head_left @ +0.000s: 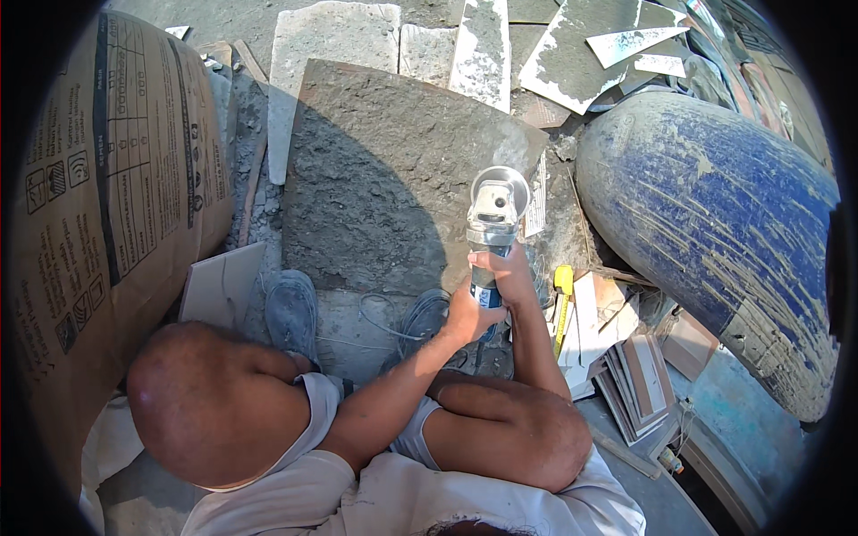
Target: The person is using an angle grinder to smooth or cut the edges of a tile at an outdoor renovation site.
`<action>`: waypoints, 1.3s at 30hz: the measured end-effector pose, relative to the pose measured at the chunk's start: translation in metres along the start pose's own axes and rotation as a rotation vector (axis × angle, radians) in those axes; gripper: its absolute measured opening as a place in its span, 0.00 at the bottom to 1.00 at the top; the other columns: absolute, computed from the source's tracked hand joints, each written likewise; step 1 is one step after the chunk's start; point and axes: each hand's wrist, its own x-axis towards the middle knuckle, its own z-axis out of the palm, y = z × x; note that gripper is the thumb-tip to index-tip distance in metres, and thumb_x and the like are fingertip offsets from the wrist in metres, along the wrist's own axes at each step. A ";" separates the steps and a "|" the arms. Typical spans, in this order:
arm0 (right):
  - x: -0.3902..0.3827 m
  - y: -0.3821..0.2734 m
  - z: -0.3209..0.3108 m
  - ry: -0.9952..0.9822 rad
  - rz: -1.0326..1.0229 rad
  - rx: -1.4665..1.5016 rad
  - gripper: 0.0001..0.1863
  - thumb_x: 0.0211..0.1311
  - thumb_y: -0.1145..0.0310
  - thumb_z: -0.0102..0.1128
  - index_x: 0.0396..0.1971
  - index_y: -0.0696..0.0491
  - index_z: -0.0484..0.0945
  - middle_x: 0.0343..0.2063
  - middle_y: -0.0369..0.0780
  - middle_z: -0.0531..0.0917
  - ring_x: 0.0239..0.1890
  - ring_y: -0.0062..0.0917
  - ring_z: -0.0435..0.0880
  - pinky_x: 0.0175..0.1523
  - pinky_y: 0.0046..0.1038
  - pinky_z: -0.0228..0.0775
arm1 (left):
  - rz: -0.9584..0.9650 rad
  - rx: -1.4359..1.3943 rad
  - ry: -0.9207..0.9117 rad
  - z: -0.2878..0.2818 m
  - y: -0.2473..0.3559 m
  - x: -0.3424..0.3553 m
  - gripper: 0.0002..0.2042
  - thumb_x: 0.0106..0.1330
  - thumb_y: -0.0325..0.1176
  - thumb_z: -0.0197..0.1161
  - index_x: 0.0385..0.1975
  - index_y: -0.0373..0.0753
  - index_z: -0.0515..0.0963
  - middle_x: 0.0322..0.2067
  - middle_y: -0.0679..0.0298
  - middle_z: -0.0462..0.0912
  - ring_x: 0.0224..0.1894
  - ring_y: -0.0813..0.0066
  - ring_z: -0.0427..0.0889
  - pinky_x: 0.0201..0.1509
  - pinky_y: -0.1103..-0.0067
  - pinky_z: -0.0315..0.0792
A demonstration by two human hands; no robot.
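I hold an angle grinder [492, 214] with both hands, its metal head and round guard pointing away from me over a rough grey slab [353, 170]. My left hand [474, 313] is closed round the lower part of the grinder's dark body. My right hand [508, 272] grips it just above, near the metal head, fingers wrapped round it. A thin cord [384, 325] loops on the ground between my shoes, below the slab. Whether the disc is spinning I cannot tell; a pale haze shows on the slab just beyond it.
A big paper sack [116, 196] stands at left, beside a leaning tile [219, 286]. A scraped blue drum [706, 223] lies at right. Broken tiles [603, 62] lie at the back. A yellow tape measure [563, 281] and stacked tile pieces [635, 384] are right of my hands.
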 end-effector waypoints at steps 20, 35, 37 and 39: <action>-0.007 -0.027 -0.002 0.054 -0.045 -0.173 0.27 0.41 0.66 0.74 0.44 0.58 0.77 0.32 0.36 0.81 0.32 0.22 0.78 0.39 0.26 0.72 | 0.043 -0.128 0.038 0.014 0.010 0.003 0.27 0.47 0.28 0.71 0.50 0.32 0.73 0.38 0.63 0.82 0.39 0.77 0.81 0.44 0.77 0.75; -0.004 -0.033 0.000 0.073 -0.060 -0.208 0.22 0.44 0.66 0.71 0.41 0.58 0.79 0.32 0.36 0.82 0.32 0.20 0.79 0.40 0.26 0.72 | 0.034 -0.298 0.007 0.015 0.018 0.006 0.23 0.48 0.26 0.70 0.47 0.32 0.75 0.36 0.65 0.82 0.38 0.79 0.80 0.43 0.78 0.75; -0.006 -0.035 -0.002 0.091 0.027 -0.142 0.22 0.44 0.66 0.71 0.41 0.58 0.79 0.32 0.37 0.83 0.33 0.21 0.79 0.41 0.26 0.72 | 0.047 -0.282 -0.023 0.014 0.016 0.006 0.23 0.48 0.26 0.70 0.47 0.32 0.75 0.36 0.65 0.82 0.38 0.79 0.80 0.43 0.78 0.75; -0.007 -0.041 -0.002 0.063 -0.005 -0.209 0.23 0.43 0.66 0.71 0.41 0.58 0.79 0.33 0.37 0.83 0.33 0.21 0.79 0.41 0.26 0.72 | 0.057 -0.267 -0.057 0.016 0.018 0.006 0.23 0.49 0.25 0.69 0.47 0.32 0.75 0.36 0.65 0.81 0.38 0.80 0.80 0.43 0.78 0.75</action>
